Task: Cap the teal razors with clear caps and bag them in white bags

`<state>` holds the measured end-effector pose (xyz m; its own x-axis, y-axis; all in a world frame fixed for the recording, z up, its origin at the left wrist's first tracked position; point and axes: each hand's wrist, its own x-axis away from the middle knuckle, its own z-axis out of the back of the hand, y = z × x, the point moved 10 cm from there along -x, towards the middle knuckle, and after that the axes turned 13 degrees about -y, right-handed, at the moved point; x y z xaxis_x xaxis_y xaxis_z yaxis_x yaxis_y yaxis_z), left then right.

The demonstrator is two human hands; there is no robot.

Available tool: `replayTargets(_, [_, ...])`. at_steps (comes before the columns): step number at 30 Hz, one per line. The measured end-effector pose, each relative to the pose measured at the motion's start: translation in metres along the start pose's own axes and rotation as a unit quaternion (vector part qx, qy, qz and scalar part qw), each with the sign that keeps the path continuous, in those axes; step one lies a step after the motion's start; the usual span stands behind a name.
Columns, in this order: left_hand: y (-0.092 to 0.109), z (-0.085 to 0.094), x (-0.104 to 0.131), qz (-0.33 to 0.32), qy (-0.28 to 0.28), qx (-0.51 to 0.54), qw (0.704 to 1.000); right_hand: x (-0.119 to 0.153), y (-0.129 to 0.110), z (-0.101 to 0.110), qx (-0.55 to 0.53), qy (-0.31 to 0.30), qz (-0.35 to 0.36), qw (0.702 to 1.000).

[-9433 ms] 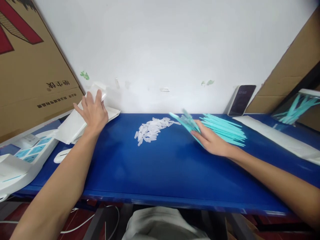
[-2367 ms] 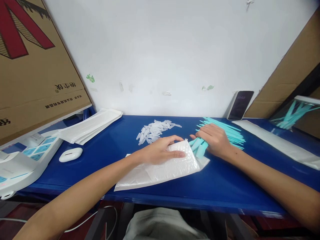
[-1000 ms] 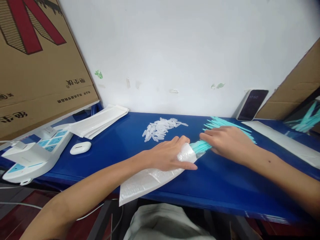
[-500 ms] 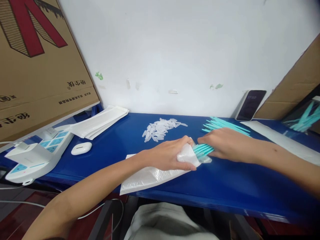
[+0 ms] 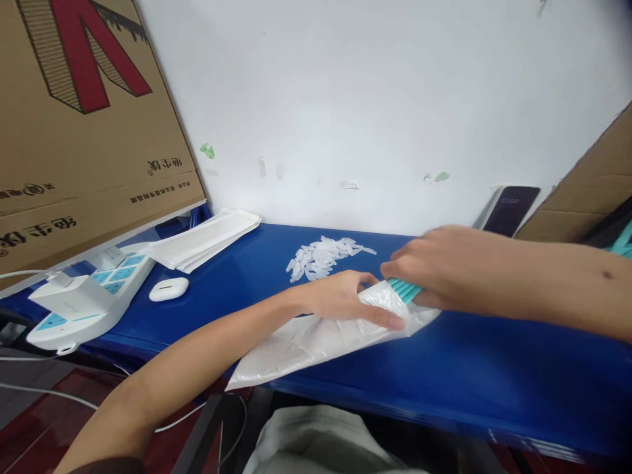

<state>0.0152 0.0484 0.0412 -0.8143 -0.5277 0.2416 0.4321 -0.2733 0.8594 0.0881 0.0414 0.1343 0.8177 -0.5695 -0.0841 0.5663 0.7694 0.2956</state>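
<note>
My left hand (image 5: 343, 296) grips a white bubble-lined envelope (image 5: 301, 352) near its mouth, thumb on the near face and fingers on the far side. The envelope lies slanted over the front of the table. My right hand (image 5: 429, 266) is closed around a bundle of thin turquoise sticks (image 5: 405, 289) at the mouth. Their visible ends go into the envelope; how deep they reach is hidden. Beyond my left hand lies a heap of small translucent white pieces (image 5: 320, 257). My right hand and forearm cover the table behind them.
On the blue table (image 5: 494, 368), a stack of white envelopes (image 5: 207, 240) lies at the back left. A white earbud case (image 5: 168, 289) and a power strip (image 5: 118, 289) with plugs are at the left. A phone (image 5: 511, 207) leans at the back right. A large cardboard box (image 5: 99, 151) stands left.
The turquoise sticks have moved deeper into the envelope, and my right hand is turned more over its mouth. The envelope's mouth has opened out around them. The view has shifted slightly.
</note>
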Motion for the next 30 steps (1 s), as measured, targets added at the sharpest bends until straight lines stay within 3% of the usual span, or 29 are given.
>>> replayTargets(2, [0.003, 0.004, 0.0, -0.02, -0.007, 0.028, 0.999, -0.012, -0.01, 0.0, -0.002, -0.12, 0.075, 0.99])
replayTargets(4, [0.007, 0.009, 0.0, -0.056, 0.003, 0.083, 0.995, -0.022, 0.0, 0.014, -0.056, -0.169, 0.057, 0.982])
replayTargets(8, [0.012, 0.02, 0.001, -0.123, 0.046, 0.174, 0.976, -0.04, 0.026, 0.055, -0.16, -0.181, -0.03, 0.97])
replayTargets(12, [0.025, 0.029, 0.005, -0.19, 0.094, 0.211, 0.954, -0.048, 0.014, 0.087, -0.158, -0.212, 0.021, 0.964])
replayTargets(17, [0.046, 0.038, 0.01, -0.263, 0.134, 0.207, 0.933, -0.034, 0.012, 0.103, -0.189, -0.175, 0.038, 0.966])
replayTargets(21, [0.06, 0.057, 0.019, -0.316, 0.207, 0.185, 0.907, -0.024, 0.023, 0.12, -0.215, -0.055, 0.031, 0.975])
replayTargets(26, [0.088, 0.082, 0.036, -0.363, 0.316, 0.079, 0.873, -0.014, 0.049, 0.138, -0.225, 0.067, -0.061, 0.97])
replayTargets(30, [0.1, 0.088, 0.041, -0.383, 0.365, 0.045, 0.847, -0.015, 0.055, 0.123, -0.255, 0.019, -0.115, 0.96])
